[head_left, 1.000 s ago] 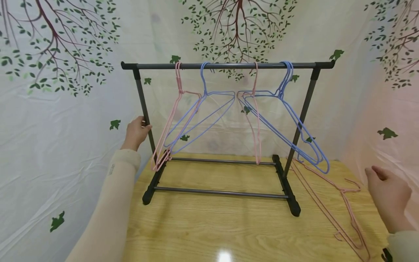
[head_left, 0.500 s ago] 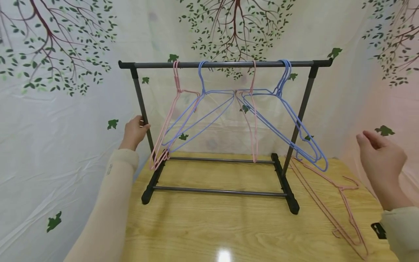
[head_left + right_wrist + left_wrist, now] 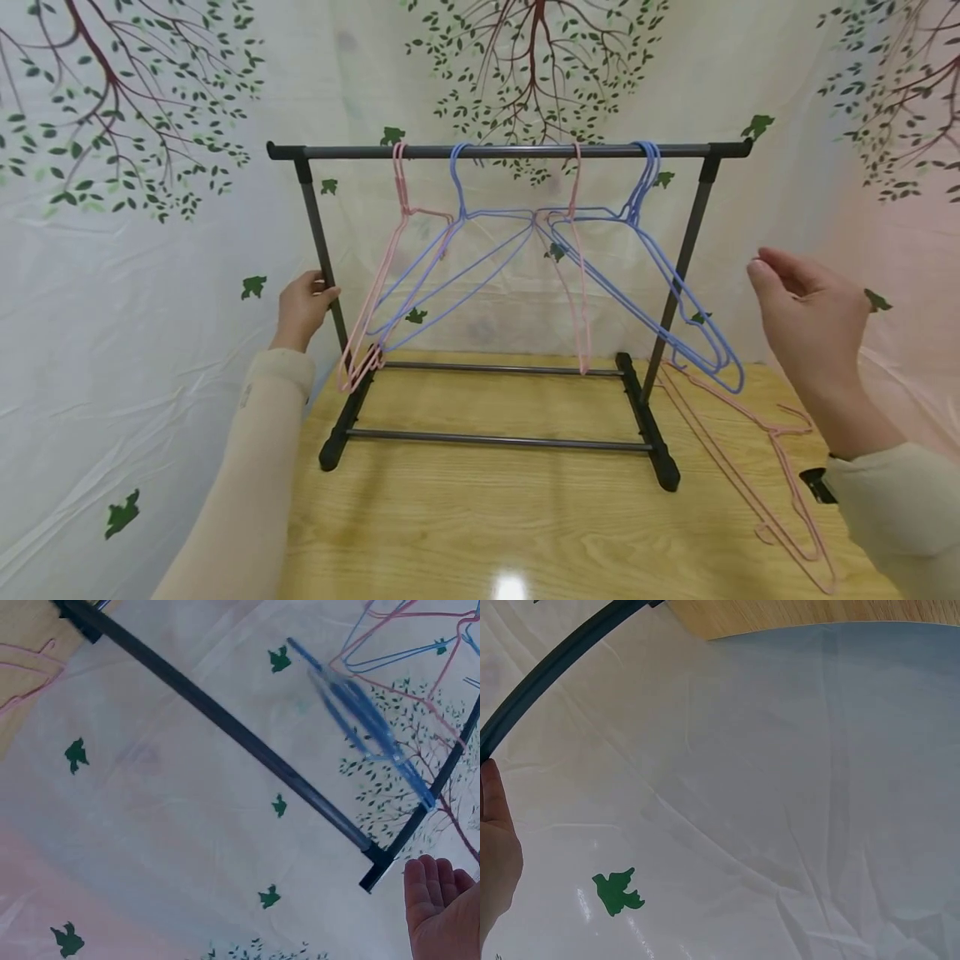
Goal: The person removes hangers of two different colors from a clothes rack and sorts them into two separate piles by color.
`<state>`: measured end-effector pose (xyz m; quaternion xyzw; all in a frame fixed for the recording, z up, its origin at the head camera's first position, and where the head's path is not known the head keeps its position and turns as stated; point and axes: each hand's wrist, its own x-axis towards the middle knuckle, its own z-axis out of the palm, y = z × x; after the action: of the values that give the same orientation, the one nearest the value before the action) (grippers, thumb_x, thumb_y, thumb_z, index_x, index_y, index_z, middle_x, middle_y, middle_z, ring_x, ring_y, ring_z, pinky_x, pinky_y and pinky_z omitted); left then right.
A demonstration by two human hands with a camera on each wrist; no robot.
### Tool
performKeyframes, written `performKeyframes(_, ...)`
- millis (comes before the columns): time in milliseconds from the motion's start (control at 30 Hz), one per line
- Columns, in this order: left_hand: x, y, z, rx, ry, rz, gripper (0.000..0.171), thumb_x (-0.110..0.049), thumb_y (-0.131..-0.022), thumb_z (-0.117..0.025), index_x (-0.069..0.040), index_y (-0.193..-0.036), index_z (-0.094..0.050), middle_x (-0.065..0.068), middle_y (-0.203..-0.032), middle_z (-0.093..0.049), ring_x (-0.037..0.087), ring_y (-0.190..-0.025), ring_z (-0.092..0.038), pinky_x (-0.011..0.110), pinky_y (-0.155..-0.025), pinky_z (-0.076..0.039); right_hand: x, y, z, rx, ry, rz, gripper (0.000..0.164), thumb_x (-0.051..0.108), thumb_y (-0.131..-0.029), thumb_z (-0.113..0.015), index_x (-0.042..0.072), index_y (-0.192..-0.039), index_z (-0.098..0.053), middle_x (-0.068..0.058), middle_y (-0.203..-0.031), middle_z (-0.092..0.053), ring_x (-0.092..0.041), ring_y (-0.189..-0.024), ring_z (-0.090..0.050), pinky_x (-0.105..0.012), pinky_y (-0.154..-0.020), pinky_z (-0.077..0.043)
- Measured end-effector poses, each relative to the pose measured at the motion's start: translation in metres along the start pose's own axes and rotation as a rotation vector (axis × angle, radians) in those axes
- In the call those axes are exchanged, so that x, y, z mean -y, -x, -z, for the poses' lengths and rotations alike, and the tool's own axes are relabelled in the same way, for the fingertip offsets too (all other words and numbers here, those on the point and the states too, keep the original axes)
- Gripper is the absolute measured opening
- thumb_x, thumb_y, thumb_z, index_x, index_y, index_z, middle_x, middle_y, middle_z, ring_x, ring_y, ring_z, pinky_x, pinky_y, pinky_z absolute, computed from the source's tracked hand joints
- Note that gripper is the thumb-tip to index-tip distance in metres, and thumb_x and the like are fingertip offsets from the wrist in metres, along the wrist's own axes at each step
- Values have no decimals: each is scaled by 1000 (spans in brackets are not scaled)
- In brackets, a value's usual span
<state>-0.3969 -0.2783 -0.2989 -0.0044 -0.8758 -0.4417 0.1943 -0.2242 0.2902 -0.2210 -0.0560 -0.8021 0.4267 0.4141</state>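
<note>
My left hand (image 3: 300,311) holds the left post of a black clothes rack (image 3: 510,152), thumb in front and fingers around the back. In the left wrist view a finger (image 3: 495,791) lies against that dark post (image 3: 551,669). To the right of the rack my right hand (image 3: 813,321) is raised with nothing in it, fingers loosely bent and the thumb near them. Pink hangers (image 3: 397,267) and a blue hanger (image 3: 456,187) hang on the left half of the bar. Another pink hanger (image 3: 576,187) and several blue hangers (image 3: 642,190) hang farther right.
Pink hangers (image 3: 783,458) lie on the wooden table (image 3: 480,517) at the right, outside the rack's base. Cloth (image 3: 150,350) printed with trees and green birds surrounds the table. A small black object (image 3: 817,485) sits by the right sleeve.
My right hand has risen and moved left toward the rack's right end. The left hand stays on the post, and the view has shifted slightly.
</note>
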Motion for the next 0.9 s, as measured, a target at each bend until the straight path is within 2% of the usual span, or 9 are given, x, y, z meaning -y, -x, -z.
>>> performKeyframes(167, 4, 0, -3, -31, 59, 21, 45, -14, -101, -58, 4, -142, -49, 28, -131, -57, 39, -116, -61, 45, -94, -53, 26, 6, -16, 71, 21, 62, 41, 38, -97, -62, 10, -126, -70, 6, -109, -72, 5, -89, -59, -12, -80, -46)
performKeyframes(300, 6, -1, -4, -38, 94, 33, 45, -15, -101, -59, 3, -142, -50, 27, -130, -58, 38, -115, -62, 43, -95, -52, 41, 9, -30, 119, 1, 97, 42, 38, -98, -61, 10, -128, -69, -6, -115, -72, 3, -91, -59, -13, -79, -47)
performKeyframes(400, 6, -2, -4, -36, 99, 40, 47, -17, -102, -58, 1, -144, -49, 26, -131, -59, 37, -114, -62, 43, -96, -51, 48, 12, -43, 154, -20, 111, 42, 38, -98, -61, 11, -129, -68, -10, -117, -71, 2, -89, -60, -11, -73, -46)
performKeyframes(533, 7, -2, -3, -37, 98, 38, 48, -18, -102, -57, 0, -146, -47, 26, -131, -58, 36, -115, -62, 44, -97, -51, 54, 16, -68, 203, -34, 109, 43, 38, -99, -60, 9, -131, -66, -11, -117, -70, -8, -89, -63, -13, -65, -45)
performKeyframes(633, 7, -2, -3, -35, 105, 38, 48, -17, -102, -57, 0, -146, -46, 26, -131, -58, 36, -116, -62, 43, -98, -50, 56, 21, -87, 243, -39, 95, 43, 37, -99, -60, 8, -132, -65, -9, -119, -70, -17, -95, -66, -20, -68, -48)
performKeyframes(700, 7, -1, -4, -34, 106, 40, 48, -16, -102, -57, 0, -146, -46, 26, -131, -59, 36, -116, -62, 43, -98, -50, 55, 24, -99, 263, -38, 87, 44, 36, -99, -61, 7, -132, -65, -9, -121, -69, -22, -101, -67, -27, -76, -53)
performKeyframes(800, 6, -1, -4, -35, 106, 41, 47, -16, -102, -57, 1, -145, -48, 26, -129, -59, 36, -114, -62, 43, -97, -50, 52, 28, -115, 284, -41, 72, 44, 34, -98, -63, 5, -132, -64, -11, -121, -69, -25, -104, -68, -39, -85, -55)
performKeyframes(900, 5, -2, -5, -36, 105, 41, 46, -15, -102, -58, 1, -144, -49, 26, -128, -60, 36, -113, -63, 43, -97, -51, 51, 30, -127, 287, -36, 49, 45, 35, -97, -65, 4, -129, -66, -12, -120, -69, -26, -104, -68, -42, -86, -54)
